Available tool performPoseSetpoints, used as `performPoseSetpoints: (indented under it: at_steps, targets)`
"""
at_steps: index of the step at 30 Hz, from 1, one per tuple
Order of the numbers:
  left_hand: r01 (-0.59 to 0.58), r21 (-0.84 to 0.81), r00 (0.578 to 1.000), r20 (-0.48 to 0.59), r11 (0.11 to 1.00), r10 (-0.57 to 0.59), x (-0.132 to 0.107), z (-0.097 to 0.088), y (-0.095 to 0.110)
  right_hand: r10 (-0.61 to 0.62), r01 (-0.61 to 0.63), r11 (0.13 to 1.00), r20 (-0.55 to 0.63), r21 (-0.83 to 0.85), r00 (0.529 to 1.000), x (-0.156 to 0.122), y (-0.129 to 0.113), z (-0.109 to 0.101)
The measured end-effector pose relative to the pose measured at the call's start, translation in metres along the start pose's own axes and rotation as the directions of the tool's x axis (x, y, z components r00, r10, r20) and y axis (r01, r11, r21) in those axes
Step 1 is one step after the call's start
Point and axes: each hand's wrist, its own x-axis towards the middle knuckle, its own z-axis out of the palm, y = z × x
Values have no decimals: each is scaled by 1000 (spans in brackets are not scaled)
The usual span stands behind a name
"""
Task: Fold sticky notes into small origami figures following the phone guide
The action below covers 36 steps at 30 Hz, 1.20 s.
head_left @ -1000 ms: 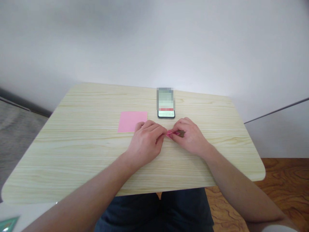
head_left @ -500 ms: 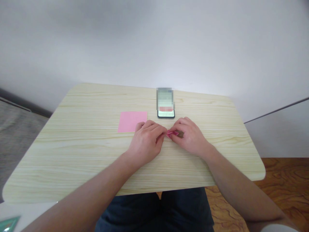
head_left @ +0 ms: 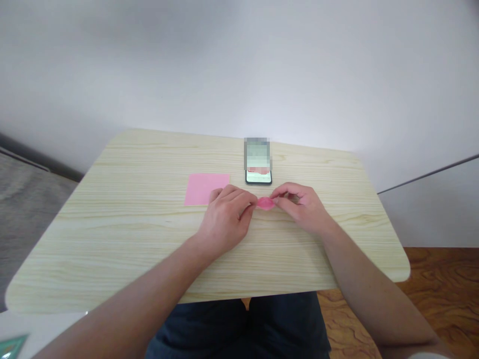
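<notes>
Between my two hands is a small folded piece of pink paper (head_left: 266,203), deeper pink than the sheet beside it. My left hand (head_left: 227,214) pinches its left end between thumb and fingers. At its right end, the thumb and fingertips of my right hand (head_left: 302,207) are closed on it. Both ends of the paper are hidden by my fingertips. A flat pink paper square (head_left: 202,188) lies on the table behind my left hand, which covers its near right corner.
A phone (head_left: 258,164) with its screen lit lies just beyond my hands, its picture mostly blurred out. The pale wood-grain table (head_left: 130,209) has rounded corners and stands against a white wall (head_left: 239,65). A green item (head_left: 13,346) shows at the lower left edge.
My right hand has shifted slightly right and its grip has moved to the paper's right end. More of the folded paper shows between my hands. My left hand has barely moved.
</notes>
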Motion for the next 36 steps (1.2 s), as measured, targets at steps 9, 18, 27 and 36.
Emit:
performPoseSetpoints:
  at_steps: [9,18,27,36]
  targets:
    - [133,-136,987,-71,982,-144,4,-2,-2,-163,162,986,-25,-34,986,-1,-1,0]
    - [152,-193,981,-90,969,-172,4,-1,-3,-100,98,995,-61,-36,993,-1,-2,2]
    - [112,-190,981,-135,975,-139,3,-2,-2,-85,84,996,-116,-12,990,-2,0,6]
    - [6,-111,993,-120,994,-19,1,-2,0,-150,150,989,-24,0,988,-4,-6,8]
